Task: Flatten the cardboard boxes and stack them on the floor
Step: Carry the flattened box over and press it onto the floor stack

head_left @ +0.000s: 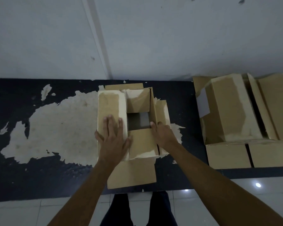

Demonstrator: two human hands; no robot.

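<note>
A brown cardboard box [138, 101] stands upright on a dark table [39, 176], its top partly open with a dark gap in the middle. My left hand [113, 137] lies flat with straight fingers on the folded left flap [110, 105]. My right hand [162, 134] holds the box's right wall at the rim, thumb at the inner side and fingers curled over the outside flap. A front flap [132, 173] hangs out toward me.
Several other cardboard boxes [232, 111] stand at the table's right end. The tabletop has a large peeled pale patch [55, 131] on the left. A grey wall rises behind. White floor tiles [23, 214] and my legs show below the table edge.
</note>
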